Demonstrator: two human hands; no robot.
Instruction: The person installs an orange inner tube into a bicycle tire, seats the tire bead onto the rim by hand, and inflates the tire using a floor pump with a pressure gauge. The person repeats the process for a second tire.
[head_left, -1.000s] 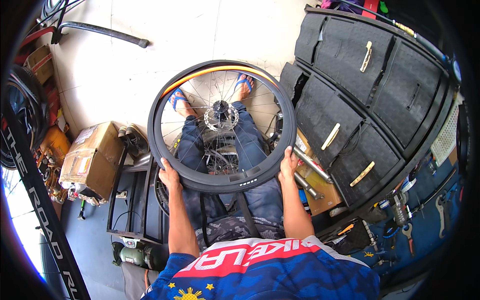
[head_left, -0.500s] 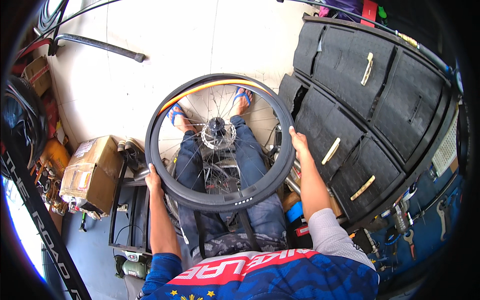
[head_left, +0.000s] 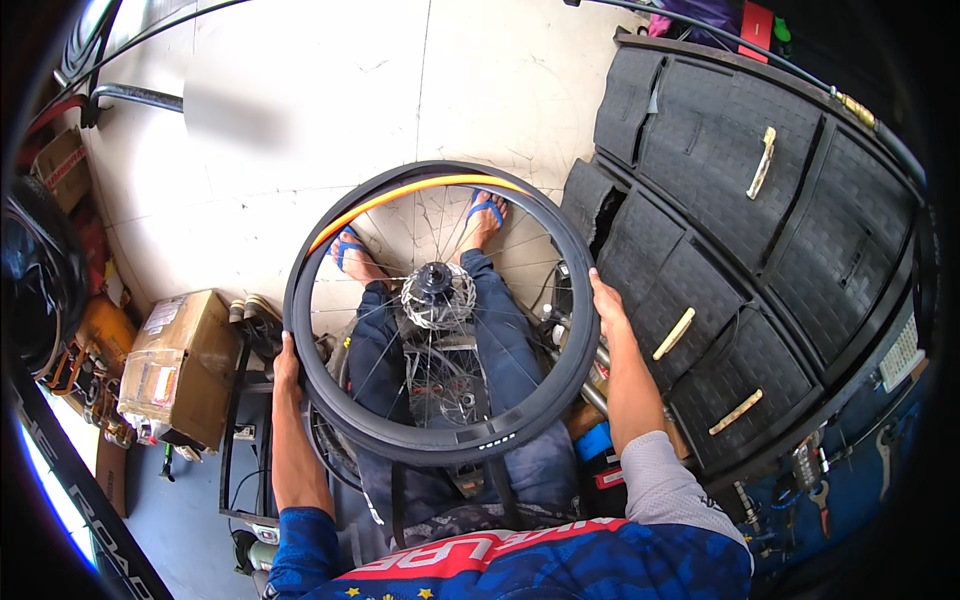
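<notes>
Bike wheel [head_left: 434,284] held out over lap & lower legs, hub side facing up at the cam. L hand [head_left: 287,365] on its left edge, R hand [head_left: 608,303] on its right edge, a bit further fwd. Both clamped on the tire [head_left: 490,447]; thumbs run alongside, other fingers mostly tucked out of sight, so can't tell exact fingertip pos. Orange strip [head_left: 420,186] follows the inside of the tire's far edge, upper left to top.

Room: past the far edge, pale floor [head_left: 300,80] stretches away, most space that way. Feet in blue flip-flops [head_left: 485,208] stand on it, seen thru spokes. Near edge is over the thighs, tight to the body. R side tight too: black cabinet [head_left: 720,110] has a corner just beside the tire in view; height gap, can't tell. R forearm [head_left: 637,400] runs nr its lower edge. L side: dark metal frame [head_left: 228,470] nr L forearm [head_left: 300,460], shoes [head_left: 258,325] just past L hand, cardboard box [head_left: 180,370] further out. 2nd wheel [head_left: 464,400] below, b/w the legs, partly hidden. Hand tools [head_left: 820,497] lower right, well apart.
</notes>
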